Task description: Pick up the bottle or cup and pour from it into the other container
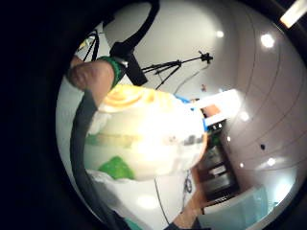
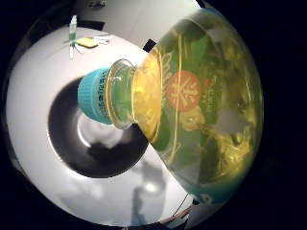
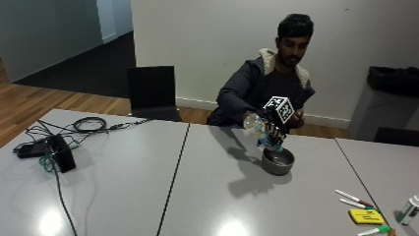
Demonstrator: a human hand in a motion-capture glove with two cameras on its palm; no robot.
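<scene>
Markers (image 3: 357, 199) nearest; gloved right hand (image 3: 275, 129) tips bottle (image 3: 260, 132) over bowl (image 3: 278, 162).

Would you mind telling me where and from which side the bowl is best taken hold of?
By its rim, from above, I would judge. The bowl sits upright on the table with its mouth open upward, so fingers can hook over the edge. Choose the side away from the bottle, which the right hand holds tilted, capped neck down over the bowl.
</scene>
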